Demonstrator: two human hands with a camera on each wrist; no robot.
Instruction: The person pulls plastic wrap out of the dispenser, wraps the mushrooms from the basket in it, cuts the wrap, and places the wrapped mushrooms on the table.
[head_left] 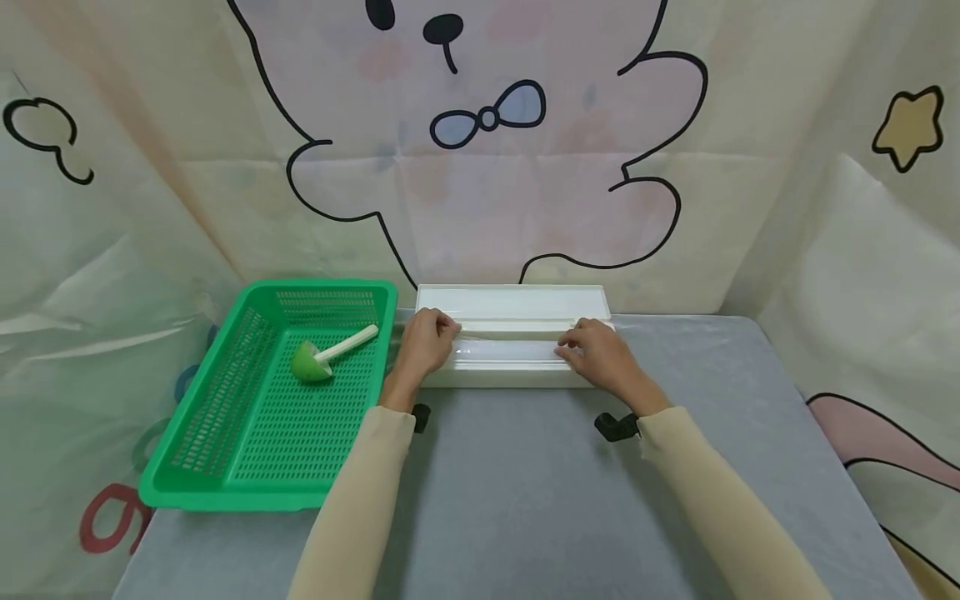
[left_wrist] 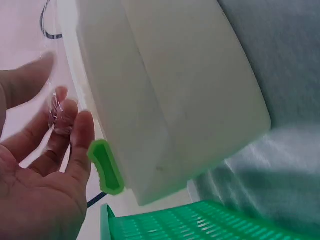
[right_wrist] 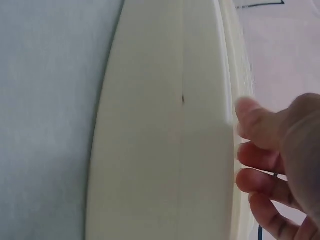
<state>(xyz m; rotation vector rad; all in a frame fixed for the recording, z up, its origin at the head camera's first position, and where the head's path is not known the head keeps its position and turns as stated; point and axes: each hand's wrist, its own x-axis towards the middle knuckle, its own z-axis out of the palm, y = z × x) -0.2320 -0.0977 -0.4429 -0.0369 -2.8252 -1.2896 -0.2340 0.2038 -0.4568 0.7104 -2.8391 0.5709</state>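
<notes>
A long white dispenser box (head_left: 510, 378) of cling film lies at the back of the table, its lid (head_left: 513, 302) raised. Clear cling film (head_left: 504, 350) shows inside. My left hand (head_left: 427, 343) is over the box's left end. In the left wrist view, crumpled film (left_wrist: 61, 117) is caught among its bent fingers, with the thumb apart. My right hand (head_left: 600, 354) is at the right end, thumb and bent fingertips at the front edge. Whether it pinches film there cannot be made out. A green slider (left_wrist: 106, 167) sits at the box's left edge.
Left of the box stands a green plastic basket (head_left: 198, 492). In it lies a tool with a green domed head (head_left: 306, 364) and a white handle (head_left: 348, 343). Grey cloth (head_left: 517, 500) covers the table; a printed curtain (head_left: 465, 217) hangs behind.
</notes>
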